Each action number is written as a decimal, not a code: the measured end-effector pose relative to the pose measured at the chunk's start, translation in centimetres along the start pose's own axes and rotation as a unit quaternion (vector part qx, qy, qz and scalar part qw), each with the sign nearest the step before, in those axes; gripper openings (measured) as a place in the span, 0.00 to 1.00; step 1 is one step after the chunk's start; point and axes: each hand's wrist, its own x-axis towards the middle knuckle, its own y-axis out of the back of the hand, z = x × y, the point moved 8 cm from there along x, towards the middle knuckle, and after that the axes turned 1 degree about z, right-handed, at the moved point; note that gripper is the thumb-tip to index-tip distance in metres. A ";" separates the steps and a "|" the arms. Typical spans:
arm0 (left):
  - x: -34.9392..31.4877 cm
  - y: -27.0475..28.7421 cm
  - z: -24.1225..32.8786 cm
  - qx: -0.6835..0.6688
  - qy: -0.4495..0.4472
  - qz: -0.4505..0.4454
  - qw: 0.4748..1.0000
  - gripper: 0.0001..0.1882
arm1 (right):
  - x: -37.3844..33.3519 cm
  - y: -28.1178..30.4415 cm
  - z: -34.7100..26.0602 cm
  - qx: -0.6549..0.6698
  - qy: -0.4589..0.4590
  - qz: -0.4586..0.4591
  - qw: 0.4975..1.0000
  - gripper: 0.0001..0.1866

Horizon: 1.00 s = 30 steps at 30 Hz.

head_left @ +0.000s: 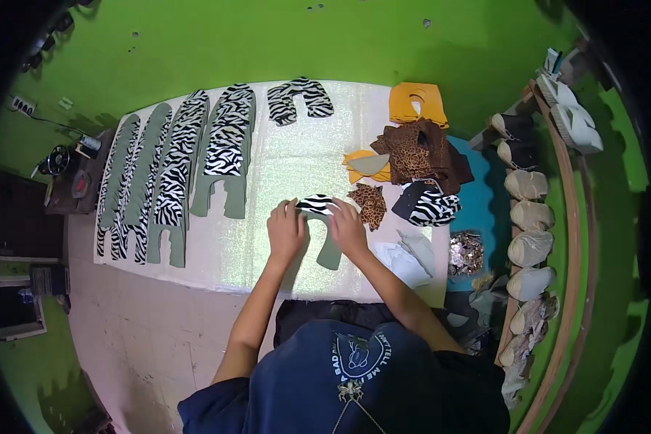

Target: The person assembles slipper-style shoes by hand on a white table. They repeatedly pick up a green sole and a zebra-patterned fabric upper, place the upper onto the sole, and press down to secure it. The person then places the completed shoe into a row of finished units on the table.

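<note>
At the near middle of the table, both hands hold a U-shaped shoe upper (329,256), green with a zebra-print part along its curved top. My left hand (286,230) pinches the top left corner, and my right hand (348,230) grips the top right side. One green leg of the piece hangs toward me beside my right hand; the other is mostly hidden by my left hand. Just right of my right hand lies a small leopard-print piece (369,205). To the left, overlapping rows of zebra and green uppers (224,155) run away from me.
Zebra pieces (300,100) lie at the back. On the right are yellow pieces (417,100), leopard-print fabric (412,152), a zebra-and-black pile (428,204) and white scraps (401,264). A wooden rack with shoes (531,248) stands farther right. A small fan (56,160) sits left.
</note>
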 end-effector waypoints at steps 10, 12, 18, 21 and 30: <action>2.6 -3.7 -3.1 -0.022 0.050 -0.108 0.993 0.18 | -0.1 0.1 1.4 0.029 -0.144 -0.024 0.989 0.20; 2.7 -3.9 -3.8 -0.070 0.071 -0.150 0.984 0.17 | -0.2 0.1 1.7 0.036 -0.148 -0.024 0.988 0.20; 1.7 -3.5 -5.8 -0.218 0.045 -0.251 0.942 0.16 | -0.8 -2.6 2.8 0.157 -0.195 -0.101 0.963 0.11; 0.5 -1.8 -8.0 -0.224 0.052 -0.272 0.934 0.16 | -0.5 -2.8 0.2 0.197 -0.198 -0.137 0.950 0.13; 0.4 6.4 -15.4 -0.235 0.082 -0.224 0.942 0.12 | 3.2 -8.5 -8.1 0.287 -0.180 -0.191 0.922 0.12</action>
